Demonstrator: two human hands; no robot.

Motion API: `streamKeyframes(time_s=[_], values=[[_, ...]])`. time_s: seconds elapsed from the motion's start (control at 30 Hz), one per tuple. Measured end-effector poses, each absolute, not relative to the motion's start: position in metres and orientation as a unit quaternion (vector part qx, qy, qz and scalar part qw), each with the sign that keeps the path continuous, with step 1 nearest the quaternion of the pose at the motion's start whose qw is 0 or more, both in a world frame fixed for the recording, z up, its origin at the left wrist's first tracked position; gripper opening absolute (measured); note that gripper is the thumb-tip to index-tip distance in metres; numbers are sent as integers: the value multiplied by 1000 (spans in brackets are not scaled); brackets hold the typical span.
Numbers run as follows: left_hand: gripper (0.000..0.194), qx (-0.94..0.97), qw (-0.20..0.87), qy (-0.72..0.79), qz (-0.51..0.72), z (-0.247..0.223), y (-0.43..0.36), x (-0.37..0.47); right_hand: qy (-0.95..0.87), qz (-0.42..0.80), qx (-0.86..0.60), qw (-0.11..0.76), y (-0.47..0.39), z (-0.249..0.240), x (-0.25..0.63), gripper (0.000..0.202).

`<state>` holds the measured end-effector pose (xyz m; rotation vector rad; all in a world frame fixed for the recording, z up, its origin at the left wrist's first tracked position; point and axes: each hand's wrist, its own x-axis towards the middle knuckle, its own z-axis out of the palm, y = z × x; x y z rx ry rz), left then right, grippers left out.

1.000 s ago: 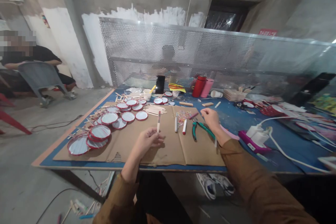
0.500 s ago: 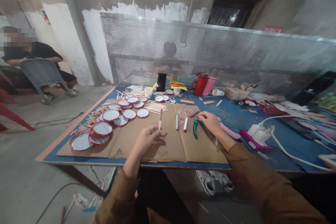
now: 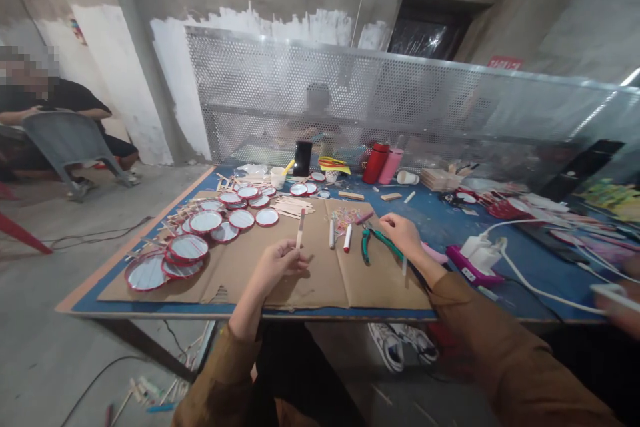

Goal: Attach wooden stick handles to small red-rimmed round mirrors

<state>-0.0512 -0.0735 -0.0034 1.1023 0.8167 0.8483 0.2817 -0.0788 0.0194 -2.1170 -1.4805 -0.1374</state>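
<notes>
My left hand (image 3: 283, 263) is closed around the lower end of a thin wooden stick (image 3: 300, 230), which points up and has a dark reddish upper part. It hovers above a brown cardboard sheet (image 3: 310, 287). My right hand (image 3: 403, 235) is over the cardboard's right edge, its fingers drawn together; anything between the fingertips is too small to make out. Just left of it lie green-handled pliers (image 3: 366, 247) and a dull red piece (image 3: 365, 217). A white marker (image 3: 347, 239) with a red end and a second pale marker (image 3: 332, 233) rest near small coloured rubber bands (image 3: 347, 215).
Round red-rimmed discs (image 3: 205, 221) pile up at the left, with wooden sticks (image 3: 290, 205) behind. A phone (image 3: 303, 159), red bottle (image 3: 376, 163) and pink bottle (image 3: 391, 167) stand at the back. A purple power strip (image 3: 470, 267) with white cables lies right. Another person (image 3: 75, 97) sits far left.
My right hand has shifted slightly right, away from the dull red piece, uncovering more of the pliers. The left hand still holds the stick. The view has turned slightly right.
</notes>
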Motion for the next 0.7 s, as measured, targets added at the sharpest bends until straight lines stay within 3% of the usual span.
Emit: streamKeyframes(time_s=[0.23, 0.33, 0.5, 0.7], values=[[23, 493, 688, 369, 384, 2, -77, -52, -470, -102, -829, 286, -104, 38, 320, 26], [23, 497, 688, 372, 375, 3, -77, -51, -481, -136, -848, 176, -120, 43, 337, 30], [27, 508, 676, 382, 374, 4, -78, -50, -520, -37, -853, -29, -133, 31, 349, 30], [30, 563, 646, 383, 346, 5, -79, -51, -534, -28, -843, -47, -128, 15, 355, 34]])
